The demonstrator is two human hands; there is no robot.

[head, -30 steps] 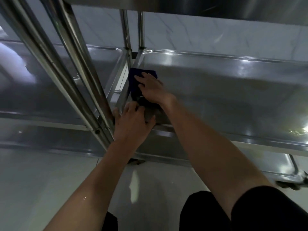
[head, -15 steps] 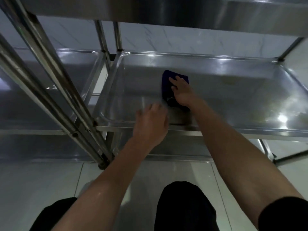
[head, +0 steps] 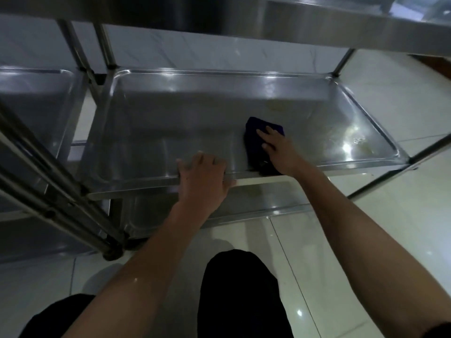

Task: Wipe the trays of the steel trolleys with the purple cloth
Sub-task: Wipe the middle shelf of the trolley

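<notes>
A steel trolley's middle tray (head: 185, 113) fills the centre of the head view. The dark purple cloth (head: 253, 132) lies folded on the tray floor, right of centre near the front rim. My right hand (head: 278, 150) presses flat on the cloth with straight fingers. My left hand (head: 202, 176) rests on the tray's front rim, fingers curled over the edge. A yellowish stain and wet glints show on the tray's right part (head: 346, 140).
A second trolley's tray (head: 36, 93) stands to the left, behind slanted steel posts (head: 48, 186). An upper tray (head: 268, 18) overhangs the top. A lower tray (head: 156, 215) sits beneath. White floor tiles (head: 366, 228) spread to the right; my dark trousers (head: 239, 296) are below.
My right hand has slid the cloth from the tray's left corner rightwards across the floor. My left hand has shifted right along the front rim. The view has moved right.
</notes>
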